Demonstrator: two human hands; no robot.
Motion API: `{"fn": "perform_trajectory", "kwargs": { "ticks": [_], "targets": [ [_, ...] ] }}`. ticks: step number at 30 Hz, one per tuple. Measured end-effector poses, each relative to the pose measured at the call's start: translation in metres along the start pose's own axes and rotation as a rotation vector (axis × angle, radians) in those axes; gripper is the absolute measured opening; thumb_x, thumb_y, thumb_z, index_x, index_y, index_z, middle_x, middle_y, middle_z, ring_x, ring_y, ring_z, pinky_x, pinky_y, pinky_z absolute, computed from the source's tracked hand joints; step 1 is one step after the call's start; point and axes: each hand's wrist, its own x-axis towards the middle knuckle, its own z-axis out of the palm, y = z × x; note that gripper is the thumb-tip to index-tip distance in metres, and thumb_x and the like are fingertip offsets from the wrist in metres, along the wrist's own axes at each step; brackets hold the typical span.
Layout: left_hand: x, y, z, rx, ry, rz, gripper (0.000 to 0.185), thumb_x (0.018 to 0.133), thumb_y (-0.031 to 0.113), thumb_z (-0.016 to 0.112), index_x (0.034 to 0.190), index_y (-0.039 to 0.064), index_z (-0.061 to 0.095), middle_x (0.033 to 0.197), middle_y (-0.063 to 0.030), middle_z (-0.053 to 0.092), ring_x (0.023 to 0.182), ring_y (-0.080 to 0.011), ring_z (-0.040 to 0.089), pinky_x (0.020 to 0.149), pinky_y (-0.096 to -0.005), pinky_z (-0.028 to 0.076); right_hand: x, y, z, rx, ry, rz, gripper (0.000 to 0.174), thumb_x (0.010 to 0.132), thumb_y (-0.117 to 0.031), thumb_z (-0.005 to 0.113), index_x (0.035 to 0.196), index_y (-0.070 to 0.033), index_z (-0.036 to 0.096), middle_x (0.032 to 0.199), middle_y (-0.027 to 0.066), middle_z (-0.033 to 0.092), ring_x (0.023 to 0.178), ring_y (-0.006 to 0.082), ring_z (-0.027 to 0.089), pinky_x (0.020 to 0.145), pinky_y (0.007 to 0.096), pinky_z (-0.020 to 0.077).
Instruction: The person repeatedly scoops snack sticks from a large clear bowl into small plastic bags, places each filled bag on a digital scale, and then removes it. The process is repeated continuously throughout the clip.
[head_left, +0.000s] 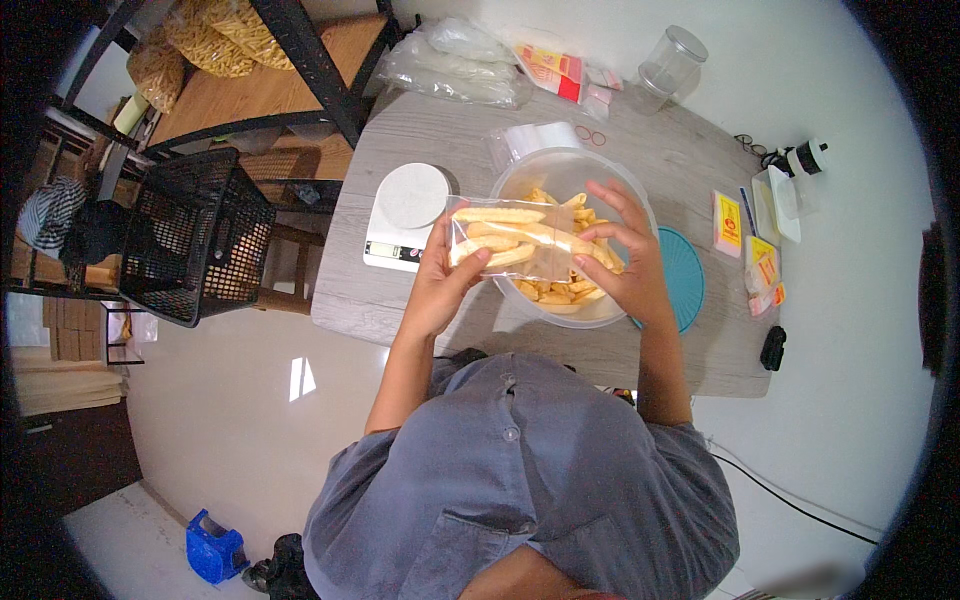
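My left hand (442, 281) grips the closed end of a small clear plastic bag (551, 262) that holds several pale yellow snack sticks (499, 216). At the bag's mouth, my right hand (634, 270) pinches the end of a long snack stick (566, 238) between thumb and forefinger; most of that stick lies inside the bag. Below both hands stands a round translucent plastic tub (517, 296) with more sticks in it, partly hidden by the bag and my right hand. A white digital kitchen scale (412, 196) sits just left of the bag.
A teal lid (684, 281) lies right of the tub. Behind it are a stack of small clear bags (536, 141), red rubber bands (591, 136) and a clear jar (671, 60). Packets (726, 221) line the table's (480, 330) right side. A black plastic basket (199, 236) stands left.
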Motion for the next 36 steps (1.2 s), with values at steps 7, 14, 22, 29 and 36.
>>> {"fn": "perform_trajectory", "kwargs": {
  "ticks": [7, 14, 22, 29, 36],
  "targets": [
    [0.001, 0.0, 0.002, -0.029, 0.025, 0.0, 0.055, 0.084, 0.006, 0.053, 0.132, 0.005, 0.025, 0.123, -0.0141, 0.044, 0.107, -0.0242, 0.052, 0.084, -0.0375, 0.05, 0.001, 0.002, 0.0, 0.023, -0.045, -0.009, 0.019, 0.061, -0.009, 0.07, 0.079, -0.009, 0.063, 0.128, 0.0095, 0.047, 0.128, 0.0314, 0.029, 0.105, 0.043, 0.0209],
    [0.0, 0.0, 0.002, -0.111, 0.083, -0.021, 0.051, 0.084, 0.005, 0.053, 0.129, 0.006, 0.03, 0.11, -0.0093, 0.054, 0.096, -0.0155, 0.058, 0.075, -0.0273, 0.052, 0.003, -0.001, -0.003, 0.038, -0.06, -0.035, 0.018, 0.063, -0.009, 0.071, 0.08, -0.009, 0.064, 0.128, 0.0092, 0.047, 0.128, 0.0304, 0.029, 0.104, 0.0425, 0.0217],
    [-0.001, 0.002, 0.0, 0.001, 0.044, -0.05, 0.044, 0.087, 0.014, 0.05, 0.126, 0.006, 0.03, 0.118, -0.0148, 0.048, 0.102, -0.0273, 0.055, 0.079, -0.0409, 0.053, 0.002, -0.005, 0.003, -0.071, 0.062, -0.03, 0.02, 0.062, -0.01, 0.073, 0.08, -0.011, 0.065, 0.127, 0.0061, 0.047, 0.126, 0.0313, 0.03, 0.104, 0.0426, 0.0227],
    [0.002, -0.001, 0.0, -0.066, -0.006, -0.052, 0.037, 0.089, 0.016, 0.048, 0.122, 0.006, 0.035, 0.114, -0.0135, 0.051, 0.101, -0.0233, 0.056, 0.08, -0.0376, 0.052, -0.003, -0.01, 0.004, -0.038, -0.013, -0.024, 0.018, 0.059, -0.007, 0.07, 0.075, -0.009, 0.063, 0.125, 0.0088, 0.049, 0.126, 0.0315, 0.031, 0.103, 0.0437, 0.0232],
    [0.002, -0.007, 0.01, 0.098, -0.011, 0.118, 0.03, 0.089, 0.011, 0.048, 0.118, 0.003, 0.041, 0.102, -0.0101, 0.059, 0.094, -0.0142, 0.058, 0.076, -0.0247, 0.05, -0.006, -0.003, 0.024, 0.193, 0.008, 0.041, 0.019, 0.063, -0.007, 0.071, 0.081, -0.007, 0.067, 0.125, 0.0127, 0.049, 0.123, 0.0302, 0.036, 0.1, 0.0403, 0.0291]
  ]
}}
